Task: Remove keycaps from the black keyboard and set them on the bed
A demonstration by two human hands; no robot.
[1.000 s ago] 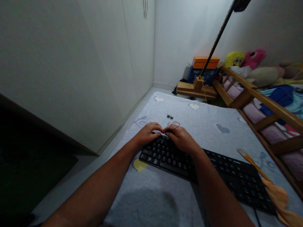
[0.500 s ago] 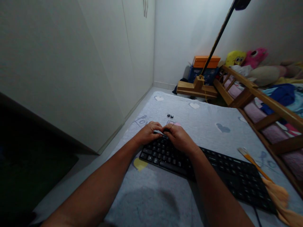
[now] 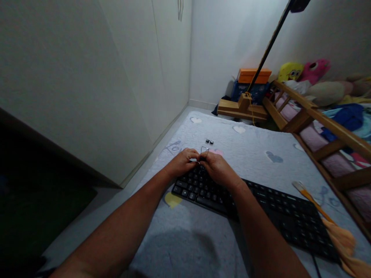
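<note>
A black keyboard (image 3: 275, 208) lies slantwise on the patterned cloth. Over its far left part, my right hand (image 3: 216, 165) is closed on a thin wire keycap puller (image 3: 205, 149), whose bent loop sticks up beyond the fingers. My left hand (image 3: 184, 163) meets it there, thumb and fingers pinched together at the upper row of keys. What lies between the left fingertips is too small and hidden to make out. Just beyond the hands, two loose black keycaps (image 3: 209, 142) rest side by side on the cloth.
At the right lie a brush (image 3: 308, 197) with an orange handle and an orange cloth (image 3: 342, 237), against the keyboard's end. A pale cupboard (image 3: 130, 96) stands at the left. A wooden bed rail (image 3: 327, 119) borders the right, and a wooden stand (image 3: 242, 108) with a pole stands behind.
The wire loop in my right hand has tipped up and a little to the left, and now stands more upright. Both hands stay at the same spot on the keyboard.
</note>
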